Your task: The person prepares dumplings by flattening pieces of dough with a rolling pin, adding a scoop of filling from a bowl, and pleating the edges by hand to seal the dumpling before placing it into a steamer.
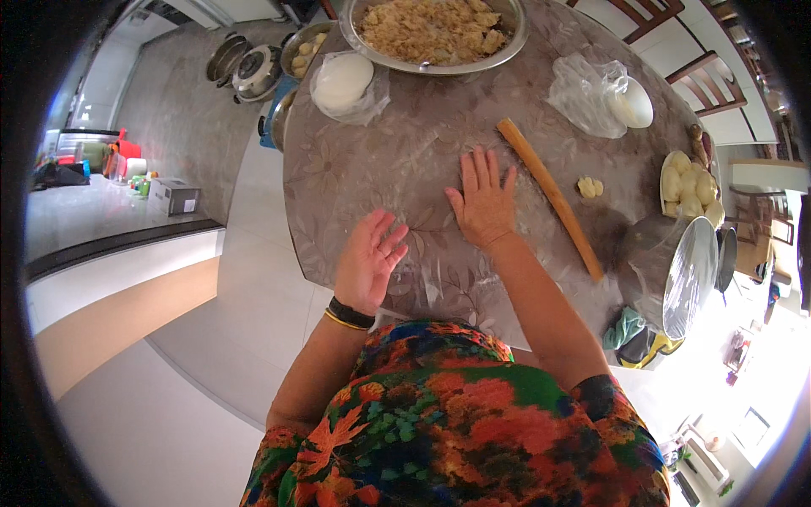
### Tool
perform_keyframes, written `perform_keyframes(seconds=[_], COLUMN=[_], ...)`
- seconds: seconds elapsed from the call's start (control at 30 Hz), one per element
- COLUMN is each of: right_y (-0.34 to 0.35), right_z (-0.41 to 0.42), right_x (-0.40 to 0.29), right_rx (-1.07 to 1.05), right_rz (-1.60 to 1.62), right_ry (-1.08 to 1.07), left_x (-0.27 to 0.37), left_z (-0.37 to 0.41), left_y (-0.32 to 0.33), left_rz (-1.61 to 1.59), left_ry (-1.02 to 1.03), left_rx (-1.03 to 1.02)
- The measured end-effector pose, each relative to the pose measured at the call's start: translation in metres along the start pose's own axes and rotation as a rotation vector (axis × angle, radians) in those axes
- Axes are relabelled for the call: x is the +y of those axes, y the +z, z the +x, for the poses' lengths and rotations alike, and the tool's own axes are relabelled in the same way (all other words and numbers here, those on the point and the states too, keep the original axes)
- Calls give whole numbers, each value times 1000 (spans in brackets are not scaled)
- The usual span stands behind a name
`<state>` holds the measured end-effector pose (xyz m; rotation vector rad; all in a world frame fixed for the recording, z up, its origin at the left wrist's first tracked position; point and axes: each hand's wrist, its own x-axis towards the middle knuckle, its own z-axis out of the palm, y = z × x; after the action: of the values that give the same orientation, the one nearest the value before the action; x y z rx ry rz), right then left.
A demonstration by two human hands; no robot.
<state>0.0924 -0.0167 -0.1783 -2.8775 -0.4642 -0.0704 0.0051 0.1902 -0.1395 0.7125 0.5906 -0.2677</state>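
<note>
My left hand (372, 258), with a black band at the wrist, is raised above the near left part of the table, palm turned inward, fingers apart and holding nothing. My right hand (485, 199) is palm down over the middle of the floral table cover (342, 190), fingers spread. Just right of it lies a wooden rolling pin (551, 196), set at a slant. Beyond the pin sits a small lump of dough (590, 187). White powdery traces mark the cover around both hands. Whether anything lies under my right palm is hidden.
A large metal basin (437, 66) of crumbly filling stands at the far edge. A white bowl in plastic (344, 81) is left of it, another white bowl (633, 104) with a plastic bag right. Dough balls (689, 184) fill a dish near a large plastic-covered pot (689, 279).
</note>
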Motion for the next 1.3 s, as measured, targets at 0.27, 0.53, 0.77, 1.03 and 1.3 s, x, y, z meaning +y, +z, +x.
perform_keyframes(seconds=[0.27,0.53,0.77,1.03,1.3], right_y=[-5,4,-3,-15,-13], right_z=[21,22,-18,-38,-43], right_x=[17,3,0,6,6], right_rx=[266,-31,-160,-223,-256], right_rz=[518,69,57,52,-37], right_ry=[115,-90,-45,56,81], left_x=[8,6,11,19,24], left_z=[-19,-19,-20,-15,-11], left_y=[-6,-7,-6,-6,-11], left_rz=[115,133,203,207,193], left_ry=[96,52,44,87,77], left_rx=[68,152,183,177,172])
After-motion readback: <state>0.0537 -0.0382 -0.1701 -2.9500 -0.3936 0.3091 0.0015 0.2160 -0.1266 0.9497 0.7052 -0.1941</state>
